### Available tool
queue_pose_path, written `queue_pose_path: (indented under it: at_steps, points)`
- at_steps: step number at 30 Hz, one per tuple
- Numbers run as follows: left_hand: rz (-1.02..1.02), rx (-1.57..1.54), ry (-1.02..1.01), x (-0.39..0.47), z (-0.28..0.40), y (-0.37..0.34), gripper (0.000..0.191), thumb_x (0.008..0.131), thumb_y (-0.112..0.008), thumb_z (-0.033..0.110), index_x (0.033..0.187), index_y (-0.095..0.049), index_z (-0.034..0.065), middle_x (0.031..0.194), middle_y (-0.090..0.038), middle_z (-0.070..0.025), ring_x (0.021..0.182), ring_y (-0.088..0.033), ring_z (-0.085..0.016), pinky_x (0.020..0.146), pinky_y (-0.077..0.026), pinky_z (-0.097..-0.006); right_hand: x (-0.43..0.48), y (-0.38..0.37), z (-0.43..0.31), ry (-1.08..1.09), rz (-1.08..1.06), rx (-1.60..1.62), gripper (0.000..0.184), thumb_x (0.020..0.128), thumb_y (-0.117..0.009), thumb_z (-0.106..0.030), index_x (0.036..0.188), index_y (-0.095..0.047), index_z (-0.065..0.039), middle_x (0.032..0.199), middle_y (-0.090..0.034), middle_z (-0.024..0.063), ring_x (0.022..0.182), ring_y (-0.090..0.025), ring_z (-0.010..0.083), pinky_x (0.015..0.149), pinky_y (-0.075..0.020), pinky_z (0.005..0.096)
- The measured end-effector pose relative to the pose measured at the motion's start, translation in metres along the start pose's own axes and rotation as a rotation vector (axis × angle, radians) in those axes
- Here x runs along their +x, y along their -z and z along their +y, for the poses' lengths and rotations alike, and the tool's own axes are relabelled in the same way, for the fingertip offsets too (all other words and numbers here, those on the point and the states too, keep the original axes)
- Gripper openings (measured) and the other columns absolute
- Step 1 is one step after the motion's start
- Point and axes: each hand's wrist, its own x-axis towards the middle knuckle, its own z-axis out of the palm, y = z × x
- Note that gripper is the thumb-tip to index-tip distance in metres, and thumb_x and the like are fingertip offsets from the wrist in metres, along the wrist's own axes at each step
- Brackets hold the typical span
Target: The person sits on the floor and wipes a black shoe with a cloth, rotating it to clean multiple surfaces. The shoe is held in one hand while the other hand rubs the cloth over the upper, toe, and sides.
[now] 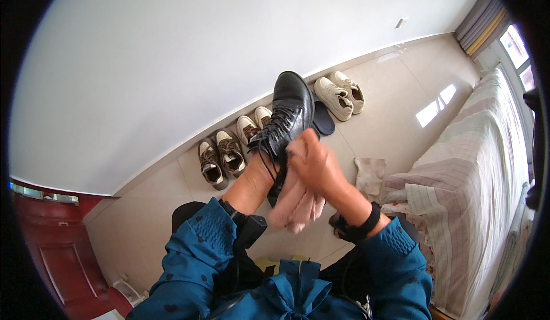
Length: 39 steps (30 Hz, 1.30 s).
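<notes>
A black leather lace-up shoe (pixel 292 101) is held up before me, toe pointing away and laces dangling near its opening. My left hand (pixel 259 172) reaches into that opening, so its fingers are hidden while it supports the shoe. A pale pink cloth (pixel 296 210) is bunched in my right hand (pixel 316 161), with its loose end hanging below. That hand is at the right side of the shoe's heel, its knuckles slightly blurred. Part of another dark item shows behind the cloth, too covered to name.
Brown-and-cream sneakers (pixel 230 152), cream sneakers (pixel 335 94) and a dark slipper (pixel 323 120) line the white wall (pixel 172 62). A beige cloth (pixel 369 174) lies on the tiled floor. A bed with a striped cover (pixel 459 182) stands right; a red door (pixel 64 255) is left.
</notes>
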Motion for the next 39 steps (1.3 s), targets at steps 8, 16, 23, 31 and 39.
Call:
queue_pose_path:
  at_steps: [8, 16, 23, 31, 39]
  points:
    - [-0.005, 0.045, -0.016, 0.002, 0.003, 0.0, 0.046, 0.104, -0.049, 0.025, 0.145, -0.051, 0.0044, 0.143, -0.057, -0.014, 0.129, -0.055, -0.025, 0.115, -0.042, -0.0368, 0.008, 0.005, -0.002, -0.004, -0.223, 0.033, 0.032, 0.085, -0.068, -0.012, 0.108, -0.047, -0.004, 0.086, -0.065, 0.0268, 0.085, -0.065, 0.0499, 0.071, -0.0535, 0.0536]
    - [-0.008, 0.086, -0.029, 0.003, 0.002, -0.001, 0.046, 0.103, -0.05, 0.024, 0.145, -0.051, 0.0043, 0.143, -0.057, -0.0141, 0.129, -0.055, -0.025, 0.115, -0.042, -0.0368, 0.012, 0.004, 0.007, 0.124, -0.304, -0.134, 0.036, 0.083, -0.068, -0.01, 0.112, -0.048, -0.001, 0.087, -0.064, 0.0275, 0.083, -0.066, 0.0486, 0.067, -0.0532, 0.0528]
    - [-0.01, 0.104, -0.024, 0.002, 0.004, 0.0, 0.046, 0.103, -0.05, 0.023, 0.145, -0.051, 0.0043, 0.143, -0.057, -0.0141, 0.13, -0.055, -0.025, 0.115, -0.042, -0.0368, 0.021, 0.005, 0.012, -0.028, 0.064, -0.054, 0.023, 0.089, -0.062, -0.008, 0.107, -0.049, -0.005, 0.09, -0.065, 0.0288, 0.089, -0.063, 0.0529, 0.073, -0.0513, 0.0548]
    - [-0.016, 0.132, -0.03, 0.003, 0.005, -0.001, 0.046, 0.103, -0.051, 0.022, 0.145, -0.051, 0.0042, 0.143, -0.058, -0.0142, 0.13, -0.055, -0.025, 0.115, -0.042, -0.0369, 0.021, 0.006, 0.017, 0.113, -0.204, -0.08, 0.029, 0.085, -0.067, -0.01, 0.106, -0.047, -0.004, 0.092, -0.063, 0.0215, 0.082, -0.066, 0.0444, 0.067, -0.054, 0.0487]
    - [-0.02, 0.159, -0.029, 0.001, 0.006, -0.002, 0.046, 0.102, -0.052, 0.021, 0.145, -0.051, 0.0042, 0.143, -0.058, -0.0143, 0.13, -0.055, -0.025, 0.115, -0.042, -0.0369, 0.015, 0.003, 0.016, 0.141, -0.23, -0.082, 0.03, 0.086, -0.067, -0.012, 0.106, -0.047, -0.004, 0.092, -0.062, 0.0229, 0.082, -0.067, 0.0435, 0.064, -0.0532, 0.0508]
